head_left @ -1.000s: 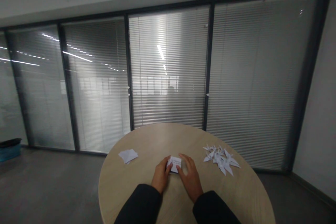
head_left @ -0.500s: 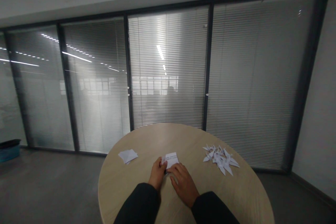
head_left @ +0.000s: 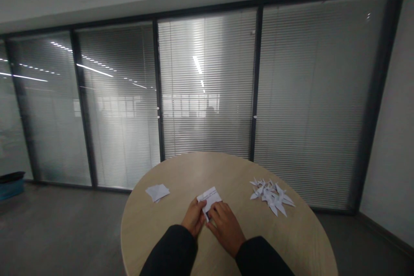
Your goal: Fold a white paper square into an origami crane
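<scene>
Across the room runs a wide dark-framed glass partition with pale slatted blinds (head_left: 207, 82), and before it stands a round, light wooden table (head_left: 207, 168), with a heap of pointed, folded white paper shapes (head_left: 273, 196) on its right and a small pile of flat white paper sheets (head_left: 157, 192) on its left. Between them, near the close edge, the left hand (head_left: 193, 217) grips a small white paper piece with dark printed lines (head_left: 211, 197), while the right hand (head_left: 224, 224) curls its fingers onto the near right side; I can't tell whether those fingers pinch it.
</scene>
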Tool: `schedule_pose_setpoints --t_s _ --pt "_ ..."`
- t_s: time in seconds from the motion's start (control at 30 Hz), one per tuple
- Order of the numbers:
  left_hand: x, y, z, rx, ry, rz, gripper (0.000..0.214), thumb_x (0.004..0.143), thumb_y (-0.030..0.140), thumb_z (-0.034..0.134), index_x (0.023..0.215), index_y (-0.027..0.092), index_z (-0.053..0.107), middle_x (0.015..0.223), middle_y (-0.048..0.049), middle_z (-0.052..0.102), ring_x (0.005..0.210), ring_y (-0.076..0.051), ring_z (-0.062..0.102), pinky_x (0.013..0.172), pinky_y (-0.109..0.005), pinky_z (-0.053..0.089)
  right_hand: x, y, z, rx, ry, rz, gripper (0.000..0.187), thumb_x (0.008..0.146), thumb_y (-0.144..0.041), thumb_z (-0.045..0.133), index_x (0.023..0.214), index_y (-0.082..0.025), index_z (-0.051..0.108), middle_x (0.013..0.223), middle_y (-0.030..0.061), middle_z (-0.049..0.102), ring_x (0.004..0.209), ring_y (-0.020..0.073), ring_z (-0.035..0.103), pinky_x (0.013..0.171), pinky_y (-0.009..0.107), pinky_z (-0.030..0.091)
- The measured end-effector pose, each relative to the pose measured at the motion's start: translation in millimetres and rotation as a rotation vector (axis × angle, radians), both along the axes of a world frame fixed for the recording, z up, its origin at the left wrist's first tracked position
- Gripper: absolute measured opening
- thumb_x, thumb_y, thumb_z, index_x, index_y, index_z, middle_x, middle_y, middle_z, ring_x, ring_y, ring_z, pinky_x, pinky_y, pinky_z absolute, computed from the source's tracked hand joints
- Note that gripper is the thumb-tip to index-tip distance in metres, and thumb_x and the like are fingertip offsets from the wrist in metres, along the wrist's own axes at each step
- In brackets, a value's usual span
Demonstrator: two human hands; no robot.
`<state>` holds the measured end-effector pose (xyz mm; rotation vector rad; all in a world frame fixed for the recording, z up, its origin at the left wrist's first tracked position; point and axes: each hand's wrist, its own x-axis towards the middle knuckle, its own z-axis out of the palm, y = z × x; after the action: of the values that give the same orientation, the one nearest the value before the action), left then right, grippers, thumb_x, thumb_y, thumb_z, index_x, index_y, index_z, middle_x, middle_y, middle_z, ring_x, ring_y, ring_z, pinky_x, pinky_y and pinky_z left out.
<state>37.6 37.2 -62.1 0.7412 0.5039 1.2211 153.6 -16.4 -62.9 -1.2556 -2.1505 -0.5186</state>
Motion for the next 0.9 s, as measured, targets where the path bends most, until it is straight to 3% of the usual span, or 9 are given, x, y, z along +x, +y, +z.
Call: schedule_pose_setpoints --t_s 0.3,0.5,0.63,0.9 --pt "-2 3 0.2 0.022 -0.064 0.011 0.015 0.067 0.01 0.067 0.081 0.01 0.061 0.079 -0.0115 0.071 0.086 -0.024 0.067 0.076 -0.03 0.054 0 2 -0.4 0.038 0.009 0.029 0.011 0.082 -0.012 0.056 0.089 -0.02 0.055 0.088 0.0039 0.06 0.087 0.0213 0.055 0.081 0.036 0.044" --pt "-3 2 1.3 0.024 -0.061 -0.051 0.018 0.07 0.013 0.066 0.087 0.009 0.061 0.08 -0.0122 0.07 0.079 -0.023 0.068 0.061 -0.026 0.055 0 3 -0.7 0.011 0.095 0.05 0.013 0.086 -0.01 0.048 0.087 -0.021 0.055 0.087 0.0042 0.059 0.085 0.0214 0.055 0.078 0.035 0.044" --pt "-4 0 4.3 0.023 -0.022 -0.028 0.017 0.074 0.013 0.062 0.089 0.006 0.062 0.082 -0.0143 0.069 0.072 -0.021 0.067 0.05 -0.021 0.053 3 5 -2.7 -0.04 0.285 0.083 0.013 0.089 -0.014 0.044 0.085 -0.022 0.054 0.087 0.0033 0.059 0.085 0.02 0.054 0.078 0.033 0.044" --pt "-2 -6 10.2 -0.01 0.059 -0.014 0.017 0.082 0.018 0.055 0.093 0.006 0.061 0.085 -0.0156 0.07 0.069 -0.018 0.068 0.057 -0.022 0.054 9 11 -4.3 -0.197 0.665 0.097 0.01 0.087 -0.023 0.046 0.082 -0.022 0.054 0.085 0.0026 0.058 0.084 0.0189 0.056 0.078 0.03 0.045"
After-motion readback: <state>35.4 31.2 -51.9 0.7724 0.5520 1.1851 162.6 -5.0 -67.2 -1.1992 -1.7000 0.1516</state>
